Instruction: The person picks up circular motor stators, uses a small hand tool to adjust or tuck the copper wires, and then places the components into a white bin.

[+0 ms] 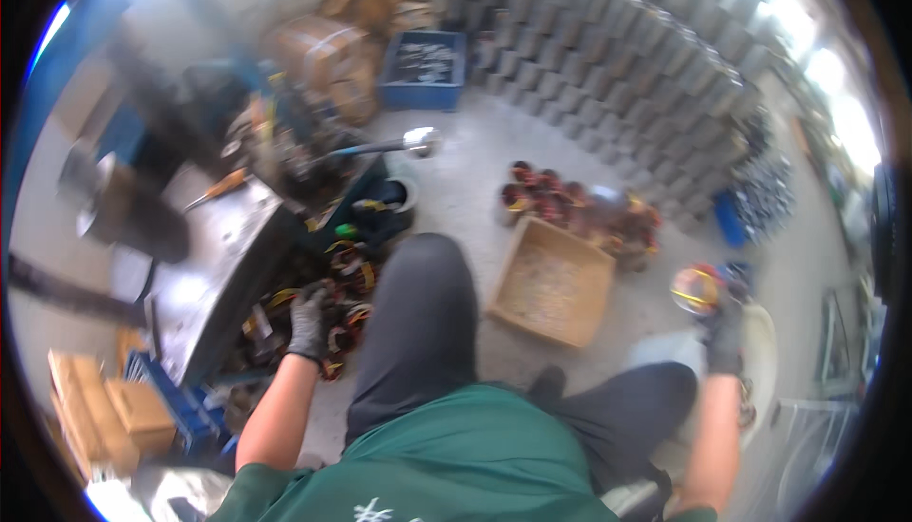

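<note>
My right hand (725,337), in a grey glove, is out to the right, closed at the side of a ring-shaped motor stator (696,289) with red and yellow windings. Blur softens the fingers there. On the left, my gloved left hand (308,324) reaches into a pile of copper-wound stators (350,270) beside the metal bench. Its fingertips blend into the dark parts, so their grip cannot be made out.
A tan box (554,280) with small bits in it stands on the floor ahead, by a cluster of wound stators (546,197). Stacked grey cylinders (608,66) line the back. A metal-topped bench (223,237) bearing a screwdriver (218,188) is left; a blue crate (421,94) stands behind.
</note>
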Demonstrator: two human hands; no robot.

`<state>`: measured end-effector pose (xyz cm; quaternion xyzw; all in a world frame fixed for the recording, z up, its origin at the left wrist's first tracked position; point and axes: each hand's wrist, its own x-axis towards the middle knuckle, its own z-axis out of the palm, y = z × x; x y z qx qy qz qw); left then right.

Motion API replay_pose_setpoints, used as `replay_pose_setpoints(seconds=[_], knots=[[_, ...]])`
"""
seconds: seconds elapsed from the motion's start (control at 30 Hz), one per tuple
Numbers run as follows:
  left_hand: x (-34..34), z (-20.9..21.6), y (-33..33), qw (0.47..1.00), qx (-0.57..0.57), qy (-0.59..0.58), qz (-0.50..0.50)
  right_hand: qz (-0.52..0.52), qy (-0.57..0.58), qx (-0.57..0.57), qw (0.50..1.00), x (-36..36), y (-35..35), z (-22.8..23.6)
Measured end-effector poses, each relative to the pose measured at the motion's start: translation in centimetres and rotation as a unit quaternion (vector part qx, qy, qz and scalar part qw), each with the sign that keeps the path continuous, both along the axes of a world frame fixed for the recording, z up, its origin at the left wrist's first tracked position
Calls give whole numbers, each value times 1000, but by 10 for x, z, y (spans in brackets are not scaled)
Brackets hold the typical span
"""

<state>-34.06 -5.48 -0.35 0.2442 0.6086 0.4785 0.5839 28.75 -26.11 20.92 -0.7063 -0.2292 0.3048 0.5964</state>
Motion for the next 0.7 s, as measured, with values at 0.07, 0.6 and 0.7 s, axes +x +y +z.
replay_pose_setpoints(seconds=[0.07, 0.6, 0.7], knots=[[39, 54, 16, 980, 174, 10, -96, 18, 14, 83, 996, -39, 40, -26], [347, 87, -5, 614, 438, 272, -598, 43, 58, 55, 996, -132, 82, -94], [356, 77, 4, 657, 372, 173, -632, 38, 62, 45, 996, -128, 83, -107]])
